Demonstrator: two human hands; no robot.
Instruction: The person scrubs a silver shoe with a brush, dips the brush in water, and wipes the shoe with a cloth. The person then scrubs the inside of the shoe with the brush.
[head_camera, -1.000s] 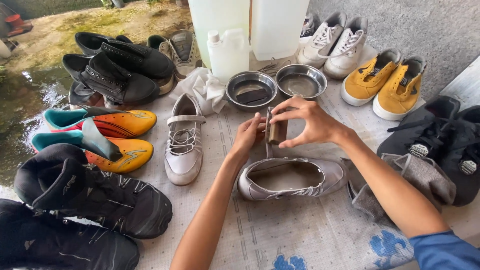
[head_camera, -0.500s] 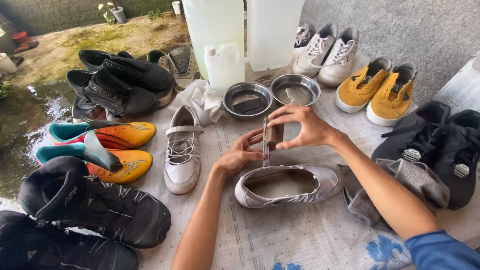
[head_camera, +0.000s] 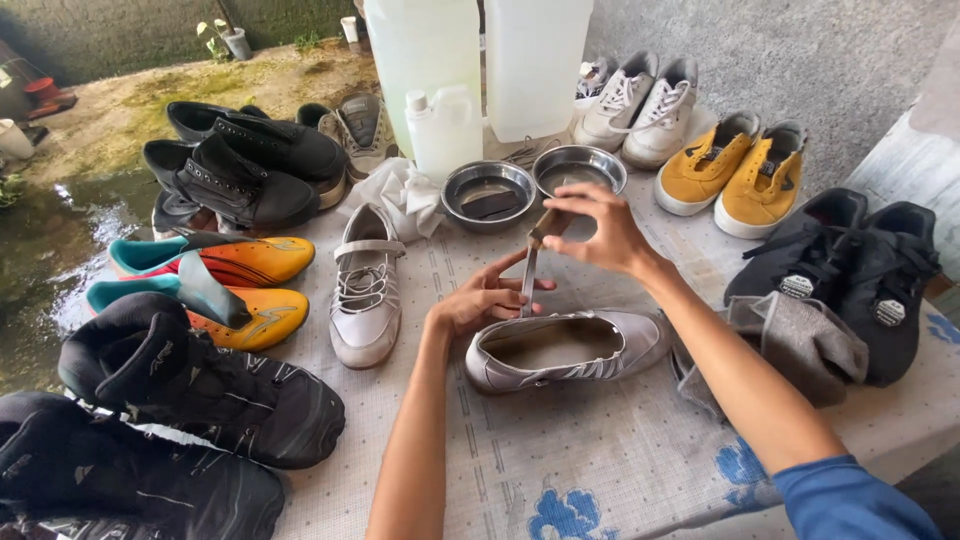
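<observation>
Thin grey-brown insole (head_camera: 530, 268), held edge-on and near upright, slightly tilted, top end pinched at the right hand (head_camera: 590, 232), lower part steadied between fingers of the left hand (head_camera: 483, 300). Lower tip just above the opening of the grey slip-on shoe (head_camera: 565, 350). Shoe pale grey, low-cut, striped along the side, lying on the counter (head_camera: 560, 460) on its sole, toe toward the right, heel toward the left, opening facing up and showing a bare brownish inside. Left hand just beside the shoe's heel rim, touching or nearly so.
</observation>
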